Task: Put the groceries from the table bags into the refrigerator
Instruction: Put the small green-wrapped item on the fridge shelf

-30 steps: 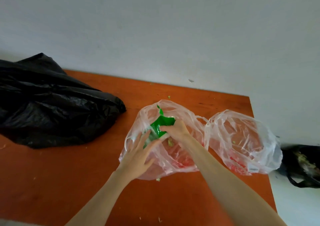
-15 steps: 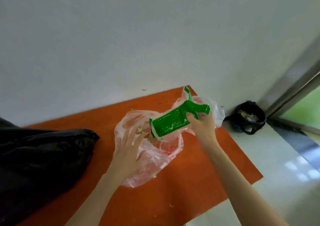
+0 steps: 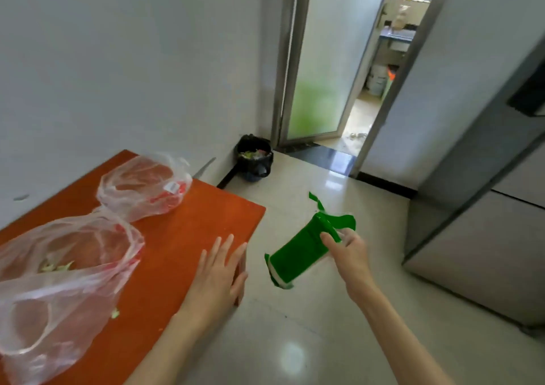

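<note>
Plain white walls (image 3: 118,60) all around, glossy cream tile floor (image 3: 295,340) catching a bright glare spot. Orange wooden table (image 3: 188,237) sits against the wall. Small black trash bin (image 3: 254,160) in the corner beside a frosted glass door (image 3: 318,60), which stands open onto a cluttered, sunlit room.

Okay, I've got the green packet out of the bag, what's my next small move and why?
Probably carry the green plastic packet right toward the grey refrigerator: your right hand already grips it clear of the orange table, and the refrigerator doors look closed, so your open left hand can open one.
</note>
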A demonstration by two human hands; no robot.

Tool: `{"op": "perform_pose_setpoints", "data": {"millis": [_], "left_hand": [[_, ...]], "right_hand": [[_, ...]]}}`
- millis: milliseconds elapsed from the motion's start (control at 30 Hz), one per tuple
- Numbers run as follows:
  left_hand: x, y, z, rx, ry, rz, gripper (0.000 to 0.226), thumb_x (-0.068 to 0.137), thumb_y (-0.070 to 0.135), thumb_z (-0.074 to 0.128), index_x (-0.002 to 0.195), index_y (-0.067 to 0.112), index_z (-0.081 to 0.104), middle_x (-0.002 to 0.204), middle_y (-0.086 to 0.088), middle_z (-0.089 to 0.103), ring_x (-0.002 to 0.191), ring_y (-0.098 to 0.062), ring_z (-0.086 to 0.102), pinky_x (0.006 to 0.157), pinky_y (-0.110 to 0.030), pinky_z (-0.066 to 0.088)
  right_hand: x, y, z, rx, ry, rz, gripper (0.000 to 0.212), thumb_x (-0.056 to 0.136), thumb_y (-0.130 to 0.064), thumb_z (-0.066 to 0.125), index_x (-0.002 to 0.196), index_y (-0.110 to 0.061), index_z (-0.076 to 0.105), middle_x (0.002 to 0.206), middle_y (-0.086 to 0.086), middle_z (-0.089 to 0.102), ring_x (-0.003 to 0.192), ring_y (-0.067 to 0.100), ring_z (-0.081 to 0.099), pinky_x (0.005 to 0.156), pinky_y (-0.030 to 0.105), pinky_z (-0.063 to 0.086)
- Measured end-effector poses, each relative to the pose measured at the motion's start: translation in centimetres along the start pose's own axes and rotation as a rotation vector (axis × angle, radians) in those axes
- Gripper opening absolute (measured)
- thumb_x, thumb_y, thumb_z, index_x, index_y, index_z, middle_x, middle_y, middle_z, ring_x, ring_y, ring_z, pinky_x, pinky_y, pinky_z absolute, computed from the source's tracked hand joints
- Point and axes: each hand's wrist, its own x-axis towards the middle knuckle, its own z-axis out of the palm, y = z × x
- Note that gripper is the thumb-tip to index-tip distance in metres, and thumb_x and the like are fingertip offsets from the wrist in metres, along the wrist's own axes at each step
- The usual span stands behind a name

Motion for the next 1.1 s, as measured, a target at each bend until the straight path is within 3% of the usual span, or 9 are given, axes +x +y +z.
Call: {"op": "perform_pose_setpoints", "data": {"millis": [100,200,300,400,567,733,900,1033,1100], "left_hand": [[0.4,7.8,2.9,-0.006,-0.023,0.138,0.058,0.098,0.039,0.031,0.148,0.029,0.003,0.157,0.0,-0.004,0.144,-0.02,-0.01,0.11,-0.035,-0.01],[-0.8,16.2,6.2,-0.032,-0.063,0.257,0.056,0.098,0.037,0.031,0.148,0.028,0.005,0.157,0.0,-0.002,0.144,-0.019,-0.007,0.113,-0.035,-0.006],[-2.2,24.5,9.4,-0.034,-0.142,0.364,0.055,0.099,0.038,0.028,0.148,0.028,0.005,0.157,0.0,-0.005,0.144,-0.02,-0.01,0.115,-0.036,-0.005],[-2.4,31.9,11.6,-0.051,-0.177,0.488,0.055,0.099,0.038,0.028,0.148,0.028,0.005,0.157,0.0,-0.005,0.144,-0.019,-0.009,0.114,-0.036,-0.005],[0.1,41.7,13.0,-0.13,-0.159,0.68,0.054,0.097,0.033,0.038,0.147,0.024,0.018,0.157,-0.004,0.009,0.145,-0.022,0.004,0.115,-0.036,0.004],[4.7,50.1,15.2,-0.089,-0.133,0.814,0.06,0.09,0.047,0.022,0.143,0.02,0.03,0.152,-0.009,0.026,0.14,-0.027,0.024,0.112,-0.041,0.021],[11.4,59.4,18.4,-0.154,-0.124,0.886,0.049,0.094,0.03,0.043,0.141,0.018,0.034,0.147,-0.011,0.034,0.134,-0.029,0.036,0.109,-0.042,0.033],[17.2,67.8,18.2,-0.226,-0.076,0.941,0.051,0.09,0.035,0.032,0.134,0.013,0.043,0.137,-0.014,0.047,0.123,-0.029,0.05,0.101,-0.04,0.042],[19.7,71.7,17.4,-0.222,-0.057,0.94,0.05,0.09,0.035,0.033,0.134,0.012,0.044,0.137,-0.013,0.047,0.122,-0.028,0.05,0.1,-0.038,0.041]], "right_hand": [[-1.8,2.9,-9.1,0.042,0.155,0.039,0.03,0.087,-0.017,0.062,0.115,-0.005,0.058,0.111,0.008,0.062,0.098,0.019,0.058,0.078,0.028,0.046],[-4.4,5.4,-18.1,0.114,0.284,0.068,0.023,0.088,-0.014,0.062,0.109,-0.006,0.059,0.103,0.007,0.064,0.091,0.017,0.058,0.072,0.025,0.045],[-7.3,7.3,-26.3,0.135,0.366,0.07,0.007,0.088,-0.012,0.06,0.095,-0.015,0.059,0.088,-0.007,0.061,0.081,0.008,0.056,0.067,0.017,0.045],[-9.5,8.5,-33.3,0.135,0.455,0.031,0.017,0.089,-0.009,0.06,0.093,-0.023,0.052,0.078,-0.009,0.056,0.07,0.003,0.05,0.05,0.003,0.041],[-10.6,9.9,-42.6,0.18,0.571,0.057,0.014,0.088,-0.01,0.061,0.094,-0.022,0.058,0.081,-0.004,0.062,0.073,0.005,0.056,0.05,0.003,0.042],[-7.7,10.0,-50.6,0.285,0.692,0.055,0.011,0.086,-0.009,0.063,0.095,-0.016,0.065,0.081,-0.004,0.067,0.074,0.003,0.062,0.056,0.007,0.046],[-2.0,9.1,-58.6,0.267,0.751,0.039,0.006,0.085,-0.013,0.065,0.083,-0.019,0.064,0.08,-0.003,0.066,0.075,0.007,0.062,0.062,0.017,0.048],[3.6,6.4,-65.5,0.241,0.754,-0.017,0.01,0.085,-0.01,0.065,0.078,-0.017,0.063,0.075,-0.003,0.065,0.066,0.002,0.061,0.051,0.01,0.047],[6.2,4.8,-68.8,0.253,0.728,-0.033,0.007,0.085,-0.01,0.065,0.082,-0.017,0.065,0.08,-0.002,0.068,0.073,0.006,0.065,0.056,0.014,0.051]]}}
